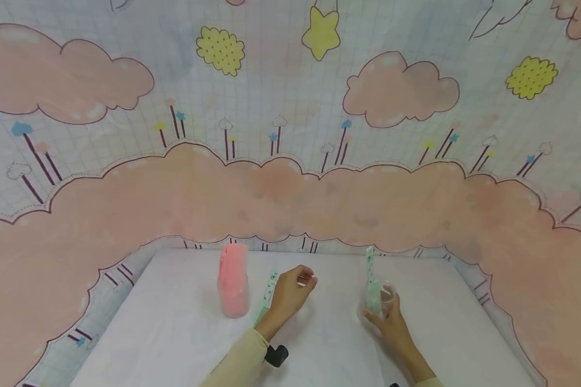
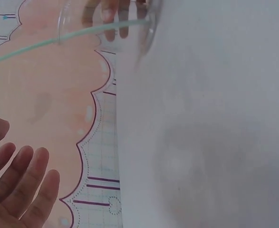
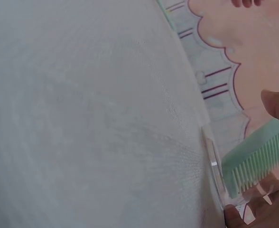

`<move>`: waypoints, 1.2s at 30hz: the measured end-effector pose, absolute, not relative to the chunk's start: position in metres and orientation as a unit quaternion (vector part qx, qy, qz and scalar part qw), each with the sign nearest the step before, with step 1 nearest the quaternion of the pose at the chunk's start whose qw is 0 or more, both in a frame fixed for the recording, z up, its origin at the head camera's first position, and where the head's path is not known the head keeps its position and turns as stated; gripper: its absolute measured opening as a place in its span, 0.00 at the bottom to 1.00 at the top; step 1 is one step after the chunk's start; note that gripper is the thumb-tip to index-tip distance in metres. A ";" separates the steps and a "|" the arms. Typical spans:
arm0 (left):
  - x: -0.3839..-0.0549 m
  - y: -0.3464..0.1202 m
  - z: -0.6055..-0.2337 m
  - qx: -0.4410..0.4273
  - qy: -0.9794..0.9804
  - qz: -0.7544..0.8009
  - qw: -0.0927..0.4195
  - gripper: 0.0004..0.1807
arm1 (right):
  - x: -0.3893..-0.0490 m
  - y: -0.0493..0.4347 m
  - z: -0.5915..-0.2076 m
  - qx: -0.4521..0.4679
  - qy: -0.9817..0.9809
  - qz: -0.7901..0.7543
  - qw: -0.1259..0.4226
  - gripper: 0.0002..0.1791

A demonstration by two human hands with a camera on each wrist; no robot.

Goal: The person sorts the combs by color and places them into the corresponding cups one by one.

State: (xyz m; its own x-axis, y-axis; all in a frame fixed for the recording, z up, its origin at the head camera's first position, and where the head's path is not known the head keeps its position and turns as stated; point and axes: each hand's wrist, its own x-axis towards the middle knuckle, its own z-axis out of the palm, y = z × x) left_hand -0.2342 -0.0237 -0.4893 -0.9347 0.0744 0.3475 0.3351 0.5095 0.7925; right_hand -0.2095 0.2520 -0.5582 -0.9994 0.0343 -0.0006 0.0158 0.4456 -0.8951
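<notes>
My right hand [image 1: 389, 322] grips a clear plastic cup [image 1: 388, 293] at the right of the table, thumb on the near side. Inside the cup stands a mint-green comb [image 1: 370, 269], its patterned handle sticking up; its teeth [image 3: 260, 171] show through the clear wall in the right wrist view. My left hand [image 1: 290, 293] hovers over the middle with loosely bent fingers [image 2: 21, 175] and holds nothing. Partly hidden behind that hand and forearm is a second green patterned strip [image 1: 270, 287], with a toothed part like a comb's.
Left of my hands stands a tall pink object [image 1: 234, 279], its lower part apparently in a clear container. The white tabletop [image 1: 164, 312] ends at a back edge against a cloud-patterned cloth [image 1: 281, 204]. A small black device [image 1: 277, 355] sits on my left wrist.
</notes>
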 end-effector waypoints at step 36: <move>-0.219 -0.087 -0.542 -0.039 -0.911 -0.408 0.051 0.30 | -0.210 0.255 -0.559 -0.018 -0.856 0.517 0.001 0.54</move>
